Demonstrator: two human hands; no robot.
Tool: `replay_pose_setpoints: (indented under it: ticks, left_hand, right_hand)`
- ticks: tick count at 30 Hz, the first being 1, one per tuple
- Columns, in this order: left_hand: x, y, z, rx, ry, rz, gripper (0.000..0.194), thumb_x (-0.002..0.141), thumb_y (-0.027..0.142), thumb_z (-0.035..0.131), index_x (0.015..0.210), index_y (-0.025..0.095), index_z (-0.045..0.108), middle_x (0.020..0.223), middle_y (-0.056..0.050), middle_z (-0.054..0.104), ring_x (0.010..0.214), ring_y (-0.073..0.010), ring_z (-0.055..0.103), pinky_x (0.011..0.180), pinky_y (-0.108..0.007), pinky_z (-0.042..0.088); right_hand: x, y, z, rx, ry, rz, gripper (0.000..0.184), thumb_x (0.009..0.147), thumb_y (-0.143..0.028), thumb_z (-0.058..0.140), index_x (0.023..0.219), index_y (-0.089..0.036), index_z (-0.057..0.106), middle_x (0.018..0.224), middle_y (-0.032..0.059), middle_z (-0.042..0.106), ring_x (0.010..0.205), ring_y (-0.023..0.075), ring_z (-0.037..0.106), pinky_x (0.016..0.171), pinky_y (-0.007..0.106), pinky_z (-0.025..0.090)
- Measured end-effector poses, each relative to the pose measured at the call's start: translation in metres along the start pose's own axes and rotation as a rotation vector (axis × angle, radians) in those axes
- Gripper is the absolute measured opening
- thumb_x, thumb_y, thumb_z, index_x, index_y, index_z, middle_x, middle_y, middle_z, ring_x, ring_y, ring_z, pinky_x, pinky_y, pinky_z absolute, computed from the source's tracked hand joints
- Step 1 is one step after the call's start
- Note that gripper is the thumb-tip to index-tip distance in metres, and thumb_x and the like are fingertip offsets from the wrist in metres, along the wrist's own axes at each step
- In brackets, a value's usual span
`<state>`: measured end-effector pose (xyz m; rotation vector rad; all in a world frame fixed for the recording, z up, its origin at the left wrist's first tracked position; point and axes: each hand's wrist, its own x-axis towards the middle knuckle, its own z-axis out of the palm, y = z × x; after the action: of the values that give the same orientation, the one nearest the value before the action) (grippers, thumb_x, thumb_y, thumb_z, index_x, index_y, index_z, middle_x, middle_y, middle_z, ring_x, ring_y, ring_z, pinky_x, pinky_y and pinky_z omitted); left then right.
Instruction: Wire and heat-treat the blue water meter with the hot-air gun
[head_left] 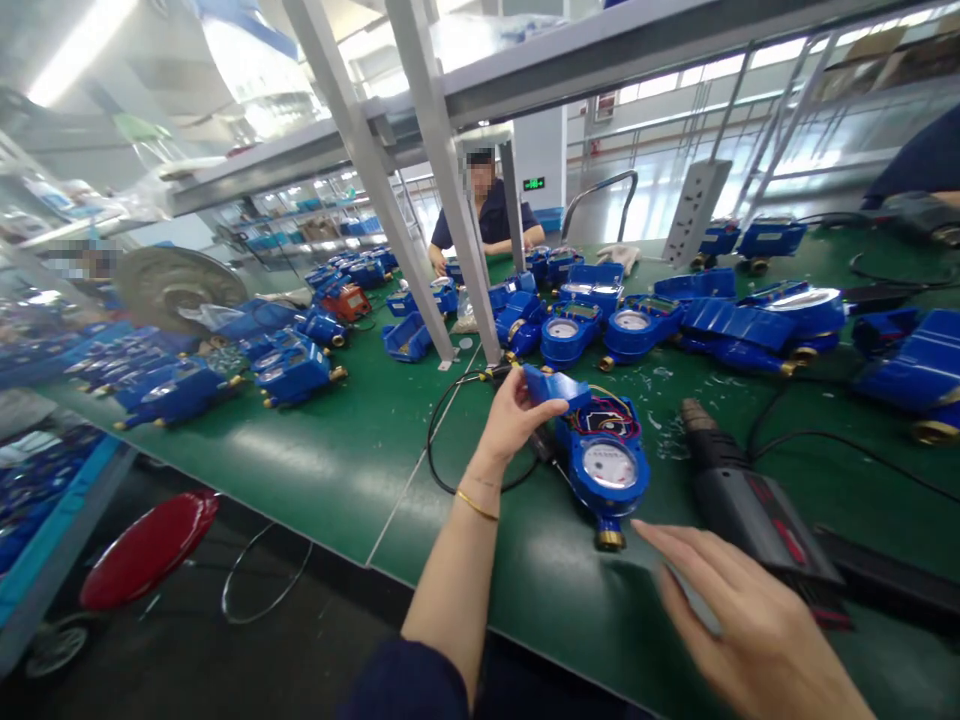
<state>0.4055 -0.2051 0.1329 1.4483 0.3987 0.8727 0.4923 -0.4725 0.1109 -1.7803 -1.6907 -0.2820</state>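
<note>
A blue water meter (607, 462) with a white dial, exposed wires and a brass fitting lies on the green bench (337, 470) in front of me. My left hand (514, 415) pinches the meter's open blue lid (553, 386) at its far left corner. My right hand (739, 620) hovers low at the near right with fingers stretched out and nothing in it, just short of the meter's brass end. A black and grey power screwdriver (750, 505) lies on the bench right beside that hand.
Many more blue meters (637, 325) crowd the far bench and the left side (292, 370). Slanted grey frame posts (450, 200) stand behind the meter. A black cable (439, 440) loops left. Another person sits opposite (491, 215). A red stool (146, 548) stands below left.
</note>
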Motion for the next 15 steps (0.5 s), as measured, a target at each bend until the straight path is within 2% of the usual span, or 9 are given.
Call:
replay_pose_setpoints:
  ticks: [4, 8, 11, 15]
  left_hand:
    - [0.012, 0.011, -0.002, 0.206, -0.127, 0.013, 0.051, 0.06, 0.047, 0.087, 0.084, 0.02, 0.051, 0.083, -0.001, 0.058, 0.076, -0.0174, 0.055, 0.073, -0.032, 0.047]
    - [-0.004, 0.022, 0.015, 0.514, -0.092, 0.045, 0.061, 0.054, 0.062, 0.086, 0.076, 0.021, 0.046, 0.073, 0.002, 0.051, 0.067, -0.0157, 0.048, 0.064, -0.03, 0.041]
    - [-0.023, 0.025, 0.031, 0.634, -0.08, 0.053, 0.068, 0.05, 0.072, 0.083, 0.082, 0.021, 0.05, 0.08, -0.001, 0.057, 0.074, -0.0214, 0.055, 0.067, -0.034, 0.044]
    - [-0.041, 0.015, 0.035, 0.565, -0.089, -0.003, 0.074, 0.046, 0.07, 0.085, 0.093, 0.022, 0.053, 0.094, -0.005, 0.062, 0.088, -0.0288, 0.063, 0.082, -0.042, 0.05]
  right_hand:
    - [0.021, -0.017, 0.032, 0.01, -0.063, -0.125, 0.031, 0.096, -0.015, 0.044, 0.123, -0.018, 0.057, 0.11, 0.0078, 0.067, 0.094, 0.0191, 0.067, 0.085, 0.032, 0.056]
    - [0.026, -0.026, 0.067, -0.023, -0.125, -0.205, 0.034, 0.092, -0.011, 0.038, 0.118, -0.016, 0.06, 0.101, 0.0098, 0.068, 0.084, 0.0203, 0.068, 0.07, 0.032, 0.061]
    - [0.026, -0.03, 0.096, -0.063, -0.152, -0.28, 0.039, 0.085, -0.007, 0.038, 0.115, -0.014, 0.063, 0.101, 0.0128, 0.068, 0.084, 0.0234, 0.069, 0.07, 0.034, 0.062]
    - [0.019, -0.023, 0.131, -0.058, -0.213, -0.356, 0.046, 0.074, -0.003, 0.042, 0.113, -0.013, 0.066, 0.105, 0.0151, 0.069, 0.094, 0.0265, 0.07, 0.078, 0.036, 0.062]
